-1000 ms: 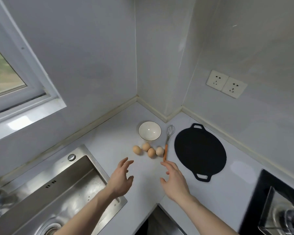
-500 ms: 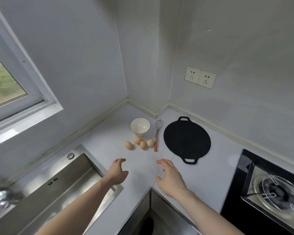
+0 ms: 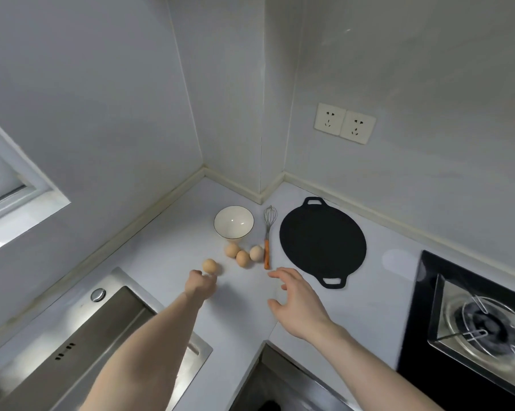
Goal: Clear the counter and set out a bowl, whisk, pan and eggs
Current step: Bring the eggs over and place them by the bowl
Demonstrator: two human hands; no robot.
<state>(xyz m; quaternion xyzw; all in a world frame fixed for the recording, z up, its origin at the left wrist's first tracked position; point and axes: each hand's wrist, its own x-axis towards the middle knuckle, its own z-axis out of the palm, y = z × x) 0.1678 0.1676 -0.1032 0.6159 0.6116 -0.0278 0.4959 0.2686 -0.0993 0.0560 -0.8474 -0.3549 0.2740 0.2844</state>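
Now, our tally at the counter's inner corner:
Left hand: our left hand (image 3: 201, 287) reaches the stray egg (image 3: 210, 265); the fingertips are at it, but we cannot tell whether they have closed on it.
Right hand: our right hand (image 3: 297, 304) hovers above the counter (image 3: 167, 241), fingers spread and slack, holding nothing.
Eggs: four. Three eggs (image 3: 243, 256) sit bunched just in front of the bowl, one close against the whisk handle; the fourth lies apart, nearer the sink (image 3: 81, 336).
Bowl: one white bowl (image 3: 234, 222), upright, near the corner where the walls meet.
Whisk: one whisk (image 3: 267, 235), lying flat between bowl and pan, wires toward the wall.
Pan: one flat black pan (image 3: 323, 243), right of the whisk, toward the stove (image 3: 472, 324).
Risk, rolling: we judge a clumsy touch could send the stray egg rolling toward the sink edge, since nothing blocks it.
Risk, knocking: carrying it to the cluster too fast could bump the others and scatter or crack them.
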